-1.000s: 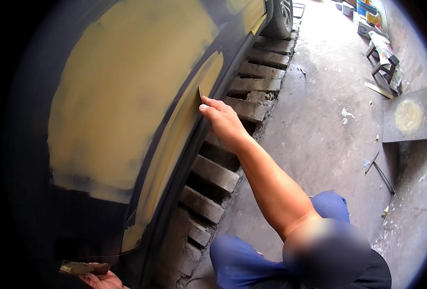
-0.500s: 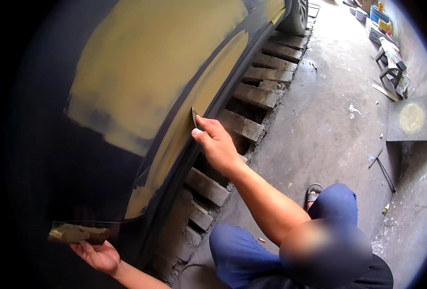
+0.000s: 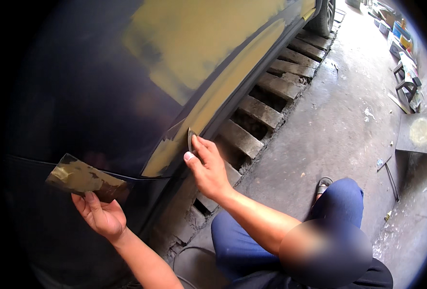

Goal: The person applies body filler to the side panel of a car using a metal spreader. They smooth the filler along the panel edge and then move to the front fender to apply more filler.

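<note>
My right hand grips a thin dark putty scraper between thumb and fingers. Its blade meets the lower sill strip of a dark car door, where yellowish body filler is spread. A larger filler patch covers the door above, with smeared edges. At the lower left, my left hand pinches the bottom edge of a flat rectangular plate. Yellowish filler is smeared across that plate, which is tilted in front of the dark body panel.
Concrete slats with gaps run beneath the car beside the floor. A car wheel stands at the far end. Along the right wall are a dark square board with a pale round patch, a low stool and a thin black rod.
The view has shifted toward the near end of the car. My right hand has drawn the scraper nearer along the sill strip. My left hand has raised and tilted the plate.
</note>
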Demonstrator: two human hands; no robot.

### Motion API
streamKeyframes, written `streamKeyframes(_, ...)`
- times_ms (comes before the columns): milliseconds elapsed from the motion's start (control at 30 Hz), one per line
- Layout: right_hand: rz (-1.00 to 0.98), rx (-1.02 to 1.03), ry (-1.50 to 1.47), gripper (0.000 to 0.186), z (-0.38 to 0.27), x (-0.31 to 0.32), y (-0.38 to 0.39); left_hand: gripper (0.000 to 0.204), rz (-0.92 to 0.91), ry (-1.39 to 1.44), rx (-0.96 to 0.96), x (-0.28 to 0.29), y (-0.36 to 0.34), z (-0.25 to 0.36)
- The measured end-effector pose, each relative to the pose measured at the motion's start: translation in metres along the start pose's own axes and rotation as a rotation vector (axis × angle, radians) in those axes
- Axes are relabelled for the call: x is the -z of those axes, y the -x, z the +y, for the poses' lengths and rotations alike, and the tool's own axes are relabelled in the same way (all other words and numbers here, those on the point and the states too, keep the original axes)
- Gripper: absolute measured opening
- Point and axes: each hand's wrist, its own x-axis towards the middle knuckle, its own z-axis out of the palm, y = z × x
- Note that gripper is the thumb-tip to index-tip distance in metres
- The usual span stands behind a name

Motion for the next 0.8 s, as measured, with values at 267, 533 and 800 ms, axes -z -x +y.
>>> streamKeyframes(267,-0.074,-0.041,0.005,0.053,-0.017,-0.033,0.040,0.032,0.012,-0.015,0.012,-0.005,0.000,0.000)
streamKeyframes(533,-0.324,-0.153,-0.166,0.048,-0.029,0.022,0.023,0.032,0.011,-0.013,0.047,0.000,0.000,0.000)
streamKeyframes(800,0.031,-0.057,0.086,0.046,-0.031,0.037,-0.038,0.031,0.003,-0.027,0.047,-0.006,-0.001,0.004)
